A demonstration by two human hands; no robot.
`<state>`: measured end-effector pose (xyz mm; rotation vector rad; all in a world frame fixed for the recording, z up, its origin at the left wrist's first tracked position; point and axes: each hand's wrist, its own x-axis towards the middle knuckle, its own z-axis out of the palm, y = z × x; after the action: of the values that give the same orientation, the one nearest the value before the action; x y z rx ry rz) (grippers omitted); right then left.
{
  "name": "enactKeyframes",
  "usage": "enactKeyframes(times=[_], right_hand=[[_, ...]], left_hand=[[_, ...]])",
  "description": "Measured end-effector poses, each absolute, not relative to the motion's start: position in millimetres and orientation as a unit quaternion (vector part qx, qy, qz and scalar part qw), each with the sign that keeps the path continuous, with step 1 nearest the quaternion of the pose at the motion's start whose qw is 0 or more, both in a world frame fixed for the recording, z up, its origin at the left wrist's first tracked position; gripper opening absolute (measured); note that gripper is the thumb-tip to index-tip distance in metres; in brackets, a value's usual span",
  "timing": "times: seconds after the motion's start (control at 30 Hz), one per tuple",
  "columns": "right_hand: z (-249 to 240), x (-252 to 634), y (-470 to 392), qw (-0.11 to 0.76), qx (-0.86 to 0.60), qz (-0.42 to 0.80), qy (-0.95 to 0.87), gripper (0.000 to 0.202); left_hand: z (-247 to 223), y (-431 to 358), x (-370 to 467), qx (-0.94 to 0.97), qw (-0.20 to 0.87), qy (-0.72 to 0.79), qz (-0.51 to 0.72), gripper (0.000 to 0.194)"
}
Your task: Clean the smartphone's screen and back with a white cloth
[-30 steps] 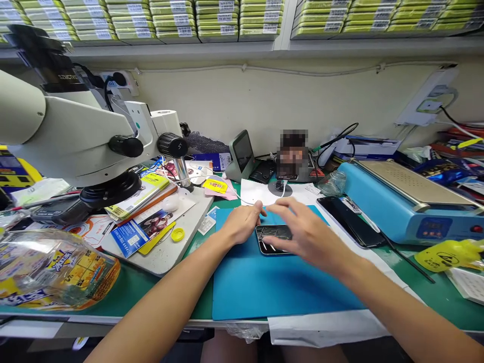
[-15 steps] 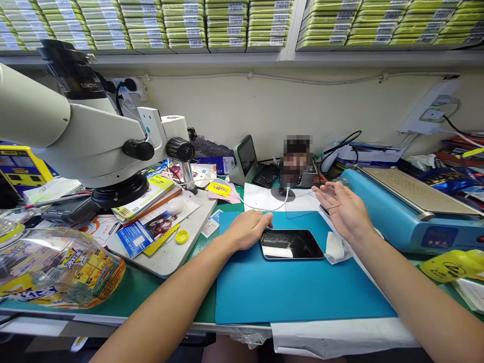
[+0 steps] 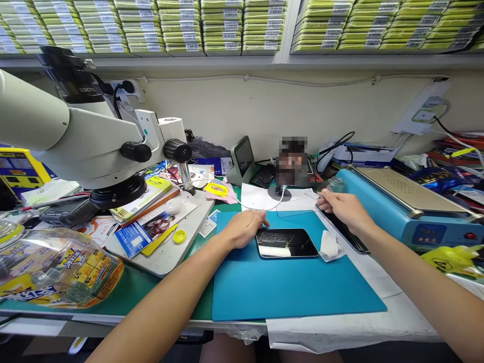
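A phone (image 3: 287, 243) with a cracked-looking, reflective black screen lies face up on the blue mat (image 3: 291, 292). My left hand (image 3: 245, 228) rests at its upper left corner, palm down, fingers curled; whatever may be under them is hidden. To the upper right, my right hand (image 3: 340, 206) pinches the right end of a thin transparent sheet (image 3: 297, 205) with a dark outline, held above the mat's back edge. A crumpled white wipe (image 3: 329, 245) sits at the phone's right side. Partly under my right hand is a long dark object (image 3: 350, 233) on white paper.
A microscope (image 3: 102, 136) overhangs the left side, above booklets on a grey base (image 3: 189, 227). A plastic jar (image 3: 60, 267) stands front left. On the right are a blue heating device (image 3: 401, 222) and a yellow bottle (image 3: 448, 259). Behind the mat stands a small screen (image 3: 244, 161).
My right hand has turned from an open-palmed pose to a pinch on the sheet's edge, and the sheet lies flatter. The dark object beside the mat is now more exposed. The view shifted slightly.
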<state>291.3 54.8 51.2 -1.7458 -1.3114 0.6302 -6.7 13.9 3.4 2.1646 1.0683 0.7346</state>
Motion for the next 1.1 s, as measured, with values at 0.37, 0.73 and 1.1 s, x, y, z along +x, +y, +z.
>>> enactKeyframes(times=[0.37,0.73,1.1], right_hand=[[47.3,297.3,-18.5,0.198,-0.642,0.052,-0.739,0.057],[17.8,303.1,-56.2,0.181,-0.589,0.015,-0.788,0.055],[29.1,283.3,-66.2,0.253,-0.534,0.01,-0.806,0.043]], left_hand=[[5.7,12.8,-7.1,0.819,0.298,0.408,0.271,0.078],[7.0,12.6,-7.6,0.846,0.277,0.379,0.251,0.064],[5.8,2.0,1.3,0.914,0.2,0.29,0.202,0.074]])
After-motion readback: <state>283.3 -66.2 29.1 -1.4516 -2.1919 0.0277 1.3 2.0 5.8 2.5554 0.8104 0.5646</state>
